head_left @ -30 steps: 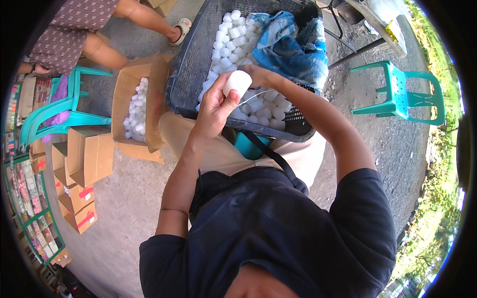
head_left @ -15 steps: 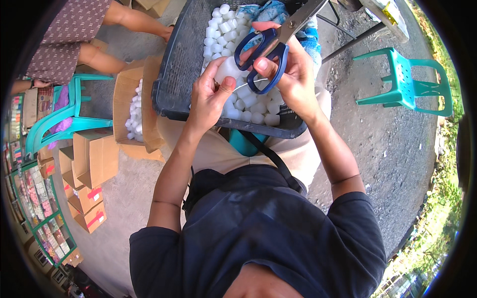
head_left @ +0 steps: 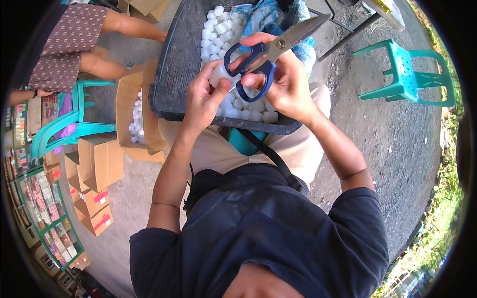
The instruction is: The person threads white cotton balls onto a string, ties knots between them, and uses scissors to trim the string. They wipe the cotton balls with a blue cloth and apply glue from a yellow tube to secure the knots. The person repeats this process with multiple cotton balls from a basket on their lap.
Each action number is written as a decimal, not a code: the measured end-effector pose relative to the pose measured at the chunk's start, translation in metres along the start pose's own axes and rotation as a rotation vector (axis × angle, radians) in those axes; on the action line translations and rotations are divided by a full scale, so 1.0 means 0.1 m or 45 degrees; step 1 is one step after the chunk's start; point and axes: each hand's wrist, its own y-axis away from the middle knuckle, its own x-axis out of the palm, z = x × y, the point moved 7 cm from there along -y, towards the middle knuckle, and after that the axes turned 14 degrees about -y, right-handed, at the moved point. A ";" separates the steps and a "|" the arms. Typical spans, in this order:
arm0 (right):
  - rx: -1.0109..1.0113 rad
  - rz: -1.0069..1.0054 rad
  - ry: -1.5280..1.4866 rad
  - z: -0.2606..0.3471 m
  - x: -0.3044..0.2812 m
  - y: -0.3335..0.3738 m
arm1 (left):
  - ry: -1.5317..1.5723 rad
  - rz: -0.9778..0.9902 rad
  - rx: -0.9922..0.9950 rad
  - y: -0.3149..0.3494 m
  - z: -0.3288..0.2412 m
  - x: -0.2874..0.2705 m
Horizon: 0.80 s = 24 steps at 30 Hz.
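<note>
In my left hand (head_left: 201, 102) I pinch a short, waxy white candle (head_left: 218, 74) between thumb and fingers. A thin white wick runs from it toward my right hand (head_left: 290, 92). That hand holds scissors (head_left: 302, 33) with dark blue handles, fingers and thumb around the loops. The metal blades point up and right, away from the candle, and look closed. Both hands are over a black plastic crate (head_left: 166, 74) by my lap. Many similar white candles (head_left: 218, 36) lie inside it, with a blue and white cloth (head_left: 263, 19) at its far side.
Left of the crate stands a cardboard box (head_left: 130, 102) with more white pieces. Smaller open cartons (head_left: 102, 161) and a green plastic chair (head_left: 74, 121) are farther left. Another person's bare legs (head_left: 107, 64) show at upper left. A second green chair (head_left: 407, 74) stands at right.
The scissors have swung so their blades tilt farther right. Both hands shift slightly left; the candle stays in my left hand. The view has moved a little.
</note>
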 end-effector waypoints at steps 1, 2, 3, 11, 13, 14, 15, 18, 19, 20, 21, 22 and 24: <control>-0.035 0.000 -0.077 0.05 -0.02 -0.02 | -0.002 -0.006 -0.012 0.06 0.02 0.00; -0.134 -0.126 -0.278 0.18 -0.09 -0.01 | -0.006 -0.004 -0.028 0.09 0.03 -0.01; -0.259 -0.213 -0.322 0.33 -0.20 -0.08 | 0.057 0.020 -0.059 0.07 0.02 -0.04; -0.291 -0.274 -0.421 0.38 -0.16 -0.03 | -0.030 -0.004 0.012 0.04 -0.07 -0.08; -0.078 -0.150 -0.163 0.29 -0.03 -0.01 | -0.130 0.036 -0.012 0.06 -0.10 -0.08; -0.023 -0.102 -0.157 0.13 0.05 0.03 | -0.178 0.059 -0.013 0.05 -0.12 -0.06; -0.050 -0.138 -0.156 0.13 -0.02 0.07 | 0.056 0.032 -0.009 0.06 -0.01 -0.05; -0.305 -0.302 -0.303 0.42 -0.15 0.00 | 0.054 -0.015 0.027 0.10 -0.09 -0.05; -0.237 -0.236 -0.233 0.38 -0.09 0.02 | 0.060 0.034 -0.016 0.07 -0.10 -0.04; -0.179 -0.167 -0.168 0.31 -0.02 0.04 | 0.049 0.046 -0.024 0.08 -0.06 -0.05; -0.084 -0.049 -0.024 0.13 0.06 0.09 | 0.038 0.058 -0.033 0.11 0.02 -0.06; 0.024 -0.019 -0.011 0.09 0.06 0.08 | 0.034 0.068 -0.044 0.10 0.03 -0.05; -0.060 -0.144 -0.156 0.25 -0.02 0.07 | 0.060 0.014 -0.008 0.09 -0.01 -0.06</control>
